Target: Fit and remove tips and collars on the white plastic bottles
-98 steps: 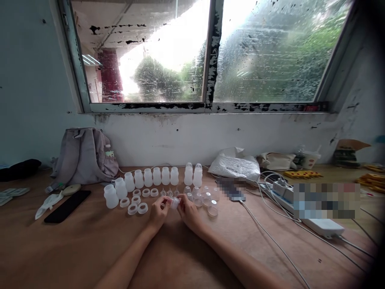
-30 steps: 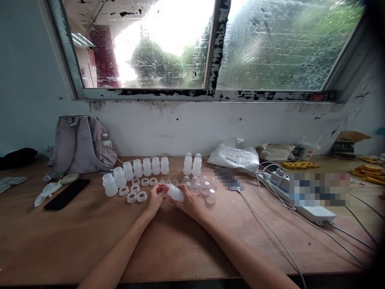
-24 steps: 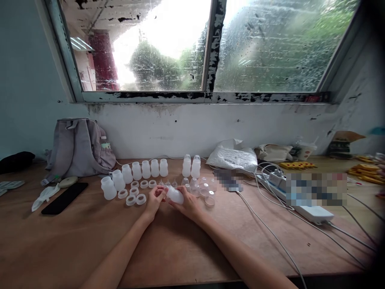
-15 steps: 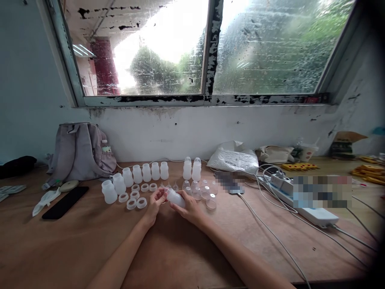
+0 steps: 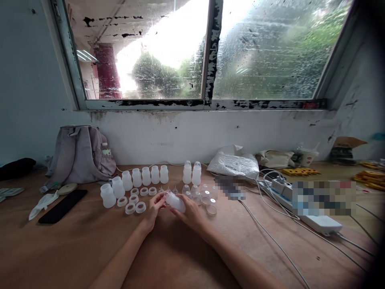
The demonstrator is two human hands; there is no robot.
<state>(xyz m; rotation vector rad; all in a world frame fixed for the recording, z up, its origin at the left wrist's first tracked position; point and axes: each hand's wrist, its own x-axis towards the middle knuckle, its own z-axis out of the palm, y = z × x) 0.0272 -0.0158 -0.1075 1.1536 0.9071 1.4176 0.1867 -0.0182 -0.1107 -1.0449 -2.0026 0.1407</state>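
A frosted white baby bottle (image 5: 176, 201) lies tilted between my two hands above the table, its top pointing left. My right hand (image 5: 189, 210) is wrapped round its body from the right. At the top end, my left hand (image 5: 156, 206) has its fingers closed; a clear part, apparently the nipple, shows there, though the fingers hide much of it. Just behind my hands stand several clear nipples (image 5: 175, 190). White collar rings (image 5: 140, 207) lie left of my left hand. Clear domed caps (image 5: 211, 209) sit right of my right hand.
Several open bottles (image 5: 108, 196) stand in a curved row at the back left. Two capped bottles (image 5: 196, 173) are upright at the back. A black phone-like slab (image 5: 63, 206) and a grey backpack (image 5: 78, 154) lie left. Rightward are a power strip (image 5: 320, 220) and trailing cables.
The view has tilted slightly, so the scene sits a little lower. Both hands keep hold of the bottle, with only a small shift of the fingers at its top.
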